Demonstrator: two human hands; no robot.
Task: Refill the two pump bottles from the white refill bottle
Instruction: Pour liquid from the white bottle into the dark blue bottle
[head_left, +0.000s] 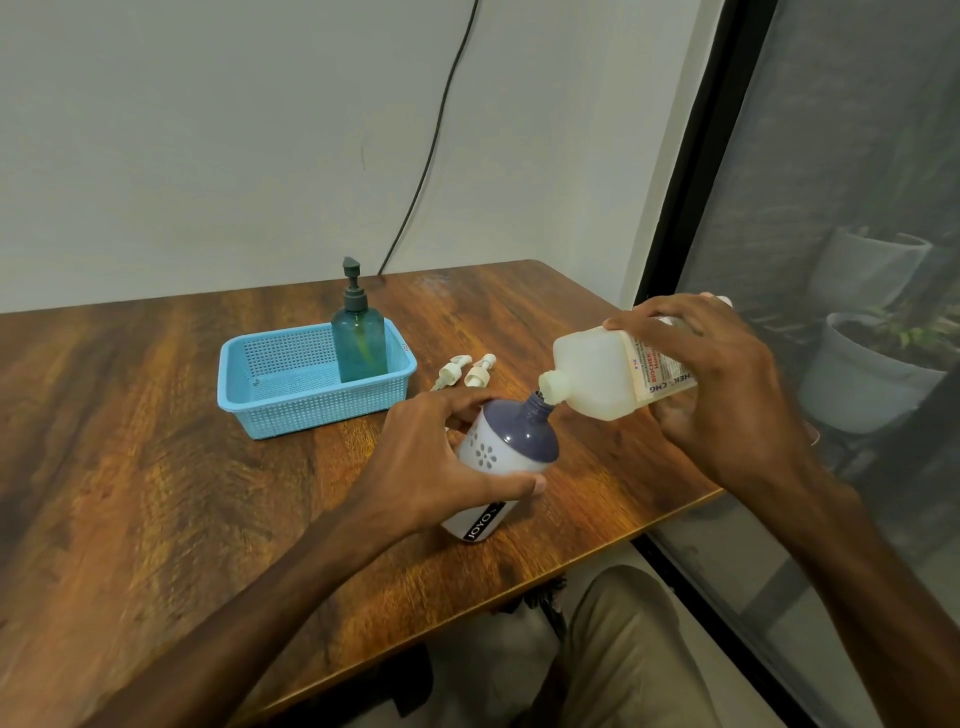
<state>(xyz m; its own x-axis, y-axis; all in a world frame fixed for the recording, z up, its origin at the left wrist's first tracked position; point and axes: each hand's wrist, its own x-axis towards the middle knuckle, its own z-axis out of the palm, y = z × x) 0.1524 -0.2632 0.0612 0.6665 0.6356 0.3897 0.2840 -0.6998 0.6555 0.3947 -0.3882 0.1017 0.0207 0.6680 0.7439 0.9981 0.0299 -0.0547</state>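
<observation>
My left hand (441, 457) grips a white bottle with a dark purple shoulder (511, 447), tilted on the table with its pump off and its neck open. My right hand (711, 384) holds the white refill bottle (597, 374) tipped over sideways, its open mouth touching the purple bottle's neck. A teal pump bottle (360, 343) with its pump on stands upright in the right end of a light blue basket (291, 410). Two white pump heads (465, 371) lie on the table just right of the basket.
The wooden table (182, 493) ends close to my right hand, beside a dark-framed glass door (691, 208) with plant pots behind it. A black cable (441, 130) runs down the wall behind the table. My knee shows below the table edge.
</observation>
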